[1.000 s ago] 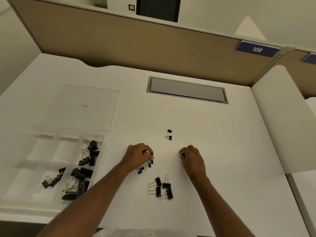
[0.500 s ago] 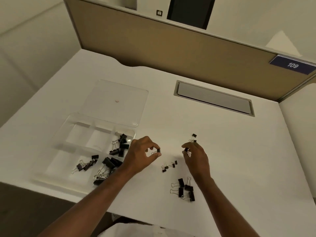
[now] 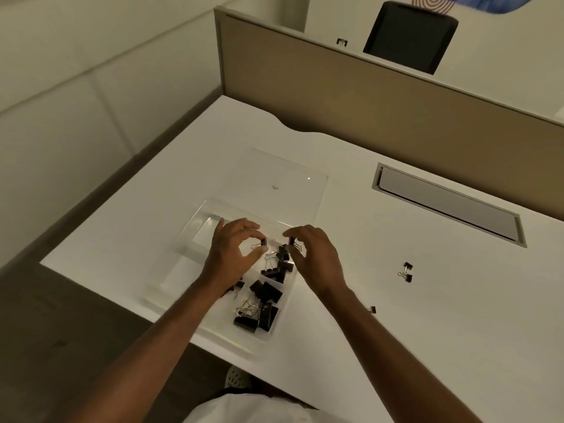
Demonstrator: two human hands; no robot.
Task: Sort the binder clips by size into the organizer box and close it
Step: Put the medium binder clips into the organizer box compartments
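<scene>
Hands have moved from desk to above the organizer box (image 3: 195,227): left hand (image 3: 233,251) and right hand (image 3: 314,254) each pinch a small clip, release pending.

White desk (image 3: 457,315) being backed by tan partition (image 3: 351,96), grey cable hatch (image 3: 447,203) being set in desk, black chair (image 3: 409,35) being seen behind partition

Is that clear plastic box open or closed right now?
Open. The organizer box has no cover on it: its clear lid lies flat on the desk behind it, and binder clips sit exposed in its compartments.
</scene>
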